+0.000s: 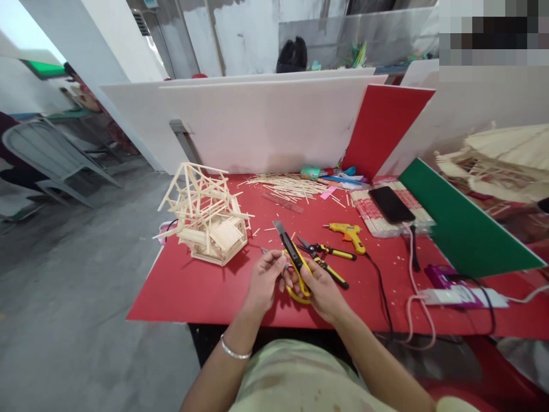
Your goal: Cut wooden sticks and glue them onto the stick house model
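The right hand (322, 289) closes its fingers around the yellow lower end of the cutting tool (293, 254), which is held just above the near edge of the red table (193, 286), tilted, with its grey tip pointing away from the person. The left hand (266, 277), with a bracelet (234, 349) at its wrist, pinches bent fingers against the tool's black middle section. A thin grey tip (262, 250) protrudes beside those fingers; whether it is held cannot be determined. The snips (326, 258) lie just beyond the right hand, with the glue gun (349, 234) near them. The stick house model (206, 220) stands to the left, well apart from the stick pile (287, 186).
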`<action>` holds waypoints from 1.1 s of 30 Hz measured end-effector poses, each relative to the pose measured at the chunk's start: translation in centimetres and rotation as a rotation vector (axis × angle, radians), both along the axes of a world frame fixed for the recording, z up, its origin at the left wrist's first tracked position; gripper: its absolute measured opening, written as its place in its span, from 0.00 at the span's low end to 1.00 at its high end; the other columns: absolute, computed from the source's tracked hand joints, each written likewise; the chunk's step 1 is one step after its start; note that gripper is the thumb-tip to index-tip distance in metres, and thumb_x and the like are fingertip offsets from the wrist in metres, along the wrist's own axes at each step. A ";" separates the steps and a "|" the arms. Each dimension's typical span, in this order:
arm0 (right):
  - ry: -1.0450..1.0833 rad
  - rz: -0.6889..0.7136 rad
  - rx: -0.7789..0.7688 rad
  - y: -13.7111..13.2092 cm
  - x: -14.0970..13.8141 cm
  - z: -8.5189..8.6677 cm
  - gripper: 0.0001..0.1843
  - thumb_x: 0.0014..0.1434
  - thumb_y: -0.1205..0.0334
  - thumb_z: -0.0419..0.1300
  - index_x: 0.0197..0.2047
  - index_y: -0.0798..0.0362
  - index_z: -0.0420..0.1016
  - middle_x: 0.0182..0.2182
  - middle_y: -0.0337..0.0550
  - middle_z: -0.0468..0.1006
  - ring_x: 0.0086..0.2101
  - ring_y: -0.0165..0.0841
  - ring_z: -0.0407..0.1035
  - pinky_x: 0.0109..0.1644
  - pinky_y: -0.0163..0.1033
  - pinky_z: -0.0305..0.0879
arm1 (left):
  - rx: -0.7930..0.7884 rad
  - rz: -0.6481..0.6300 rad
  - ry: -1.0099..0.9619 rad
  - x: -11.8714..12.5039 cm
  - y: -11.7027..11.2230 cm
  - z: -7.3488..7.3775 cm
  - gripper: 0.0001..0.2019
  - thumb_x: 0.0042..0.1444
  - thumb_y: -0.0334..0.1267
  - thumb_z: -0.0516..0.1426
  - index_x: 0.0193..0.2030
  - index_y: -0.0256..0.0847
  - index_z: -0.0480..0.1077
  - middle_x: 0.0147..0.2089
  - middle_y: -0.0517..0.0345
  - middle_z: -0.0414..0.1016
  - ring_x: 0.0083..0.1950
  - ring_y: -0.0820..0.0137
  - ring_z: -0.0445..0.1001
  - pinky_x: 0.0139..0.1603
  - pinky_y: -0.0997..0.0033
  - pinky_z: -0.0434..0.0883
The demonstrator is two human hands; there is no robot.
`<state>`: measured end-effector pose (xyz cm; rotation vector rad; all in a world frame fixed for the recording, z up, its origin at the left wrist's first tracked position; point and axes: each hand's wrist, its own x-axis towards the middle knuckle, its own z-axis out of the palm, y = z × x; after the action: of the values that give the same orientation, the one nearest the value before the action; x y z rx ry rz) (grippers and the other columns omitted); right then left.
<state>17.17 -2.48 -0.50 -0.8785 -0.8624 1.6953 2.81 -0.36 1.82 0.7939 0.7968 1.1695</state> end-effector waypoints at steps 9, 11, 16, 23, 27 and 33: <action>-0.849 -0.135 0.406 0.3 3.5 2.5 0.19 0.64 0.50 0.56 0.55 0.48 0.67 0.37 0.43 0.78 0.32 0.34 0.74 0.37 0.39 0.70 | -0.001 0.134 0.118 -0.4 -0.3 1.0 0.15 0.54 0.46 0.63 0.39 0.35 0.71 0.30 0.56 0.78 0.19 0.76 0.72 0.14 0.81 0.61; -1.118 -0.172 0.641 0.4 4.0 2.7 0.22 0.67 0.52 0.52 0.61 0.49 0.64 0.45 0.49 0.77 0.42 0.38 0.73 0.46 0.42 0.69 | -0.015 0.116 0.110 -0.4 -0.4 0.9 0.14 0.55 0.46 0.63 0.38 0.35 0.72 0.28 0.56 0.77 0.19 0.76 0.71 0.14 0.81 0.61; -1.458 -0.073 0.917 0.4 4.2 3.1 0.24 0.70 0.58 0.46 0.66 0.51 0.60 0.46 0.50 0.75 0.44 0.38 0.71 0.49 0.42 0.66 | -0.010 0.098 0.089 -0.3 -0.4 0.6 0.13 0.55 0.44 0.63 0.38 0.35 0.72 0.27 0.57 0.76 0.19 0.77 0.70 0.15 0.82 0.61; -1.619 -0.061 0.989 1.1 3.8 3.0 0.23 0.69 0.55 0.49 0.65 0.49 0.65 0.38 0.46 0.74 0.36 0.32 0.68 0.35 0.35 0.59 | 0.025 0.079 0.119 -0.6 -0.4 1.0 0.10 0.56 0.42 0.62 0.34 0.36 0.71 0.27 0.59 0.75 0.19 0.79 0.69 0.16 0.82 0.62; -1.637 -0.101 1.033 1.1 3.8 2.9 0.24 0.68 0.56 0.50 0.65 0.49 0.65 0.38 0.47 0.74 0.37 0.34 0.67 0.38 0.37 0.59 | 0.055 0.079 0.167 -0.9 -0.6 1.0 0.10 0.57 0.42 0.61 0.32 0.36 0.72 0.26 0.59 0.74 0.18 0.79 0.68 0.16 0.82 0.61; -1.613 -0.138 1.137 1.8 3.9 2.3 0.23 0.66 0.55 0.53 0.64 0.45 0.68 0.38 0.47 0.75 0.37 0.35 0.67 0.42 0.40 0.60 | 0.055 0.165 0.229 -0.7 -1.0 0.6 0.13 0.57 0.44 0.61 0.29 0.36 0.71 0.22 0.59 0.73 0.16 0.79 0.66 0.13 0.82 0.59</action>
<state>21.10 -0.66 1.84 -1.2490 -2.3224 -0.1707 2.13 -1.35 2.44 0.9328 1.0378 1.2653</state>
